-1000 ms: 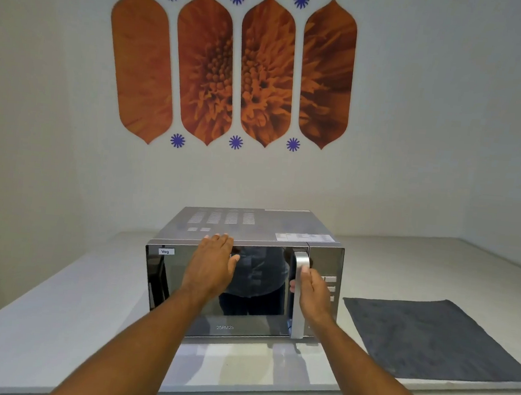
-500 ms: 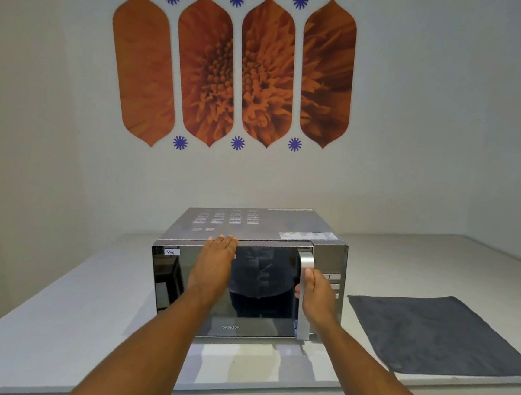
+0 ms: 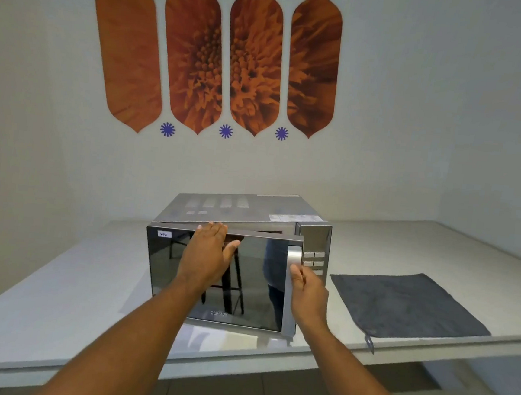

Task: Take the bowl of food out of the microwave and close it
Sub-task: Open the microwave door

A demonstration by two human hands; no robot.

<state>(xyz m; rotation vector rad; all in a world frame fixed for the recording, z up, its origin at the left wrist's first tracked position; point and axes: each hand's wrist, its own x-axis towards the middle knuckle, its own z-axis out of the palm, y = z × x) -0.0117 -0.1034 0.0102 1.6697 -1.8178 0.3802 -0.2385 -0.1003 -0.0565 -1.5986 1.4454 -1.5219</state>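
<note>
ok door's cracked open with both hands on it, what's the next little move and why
Probably swing the door wider with the right hand on the handle, easing the left hand off the glass. There is only a narrow gap at the door's top edge, no bowl is visible, and the grey cloth lies free on the right.

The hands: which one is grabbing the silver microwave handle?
The right hand grips the handle; the left hand rests flat against the door's top edge.
</note>
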